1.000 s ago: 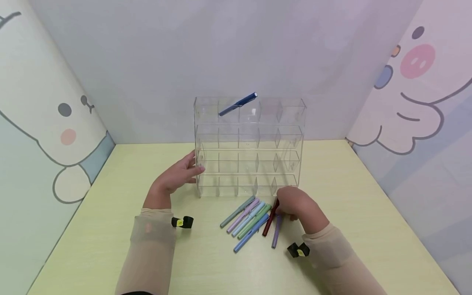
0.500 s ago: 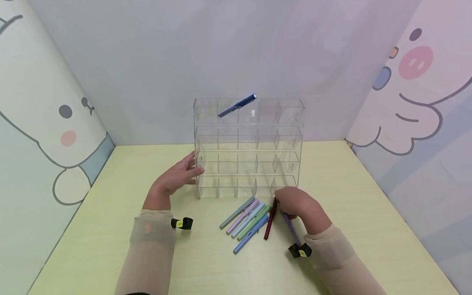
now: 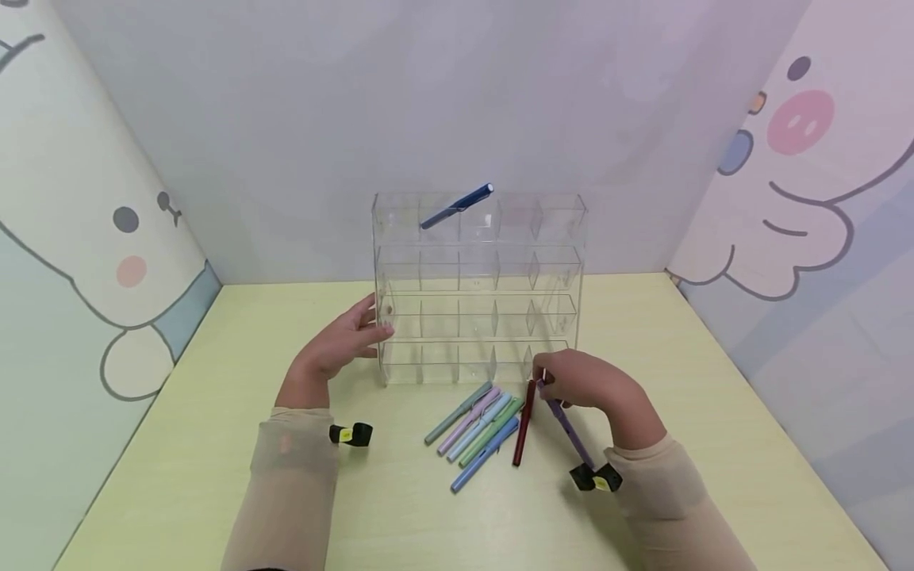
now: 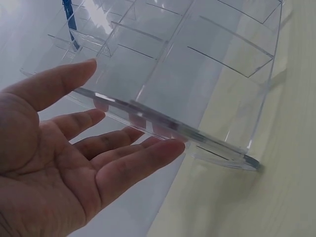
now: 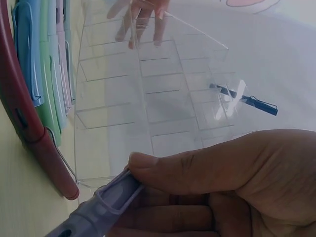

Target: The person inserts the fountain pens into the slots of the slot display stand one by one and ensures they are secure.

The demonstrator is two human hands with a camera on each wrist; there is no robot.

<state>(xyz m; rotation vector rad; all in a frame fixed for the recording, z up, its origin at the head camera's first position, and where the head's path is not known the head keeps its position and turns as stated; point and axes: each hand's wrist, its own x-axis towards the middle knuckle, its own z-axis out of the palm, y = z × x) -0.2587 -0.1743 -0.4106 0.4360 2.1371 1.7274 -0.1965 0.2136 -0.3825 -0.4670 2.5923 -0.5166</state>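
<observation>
A clear acrylic rack [image 3: 477, 296] with stepped rows of compartments stands upright on the table. My left hand [image 3: 343, 337] is at its left side; in the left wrist view the fingers [image 4: 143, 160] are extended along the side panel, the thumb apart from them. With my right hand [image 3: 589, 381] I pinch the cap end of a purple pen [image 3: 571, 432], which slants down toward my wrist. In the right wrist view, the thumb [image 5: 173, 170] presses on the purple pen's clip. Beside that hand lies a dark red pen [image 3: 524, 424]. A dark blue pen [image 3: 457, 208] rests slantwise in the top row.
Left of the red pen, several pens lie side by side in front of the rack: grey-green [image 3: 458, 414], pink-lilac [image 3: 467, 423], light blue [image 3: 480, 427], green [image 3: 491, 432] and blue [image 3: 485, 456]. A pale wall [image 3: 457, 103] rises behind the rack.
The purple pen has been raised and swung, its lower end moving right toward my wrist. My right hand has shifted slightly up and right. The red pen has turned a little; my left hand stays.
</observation>
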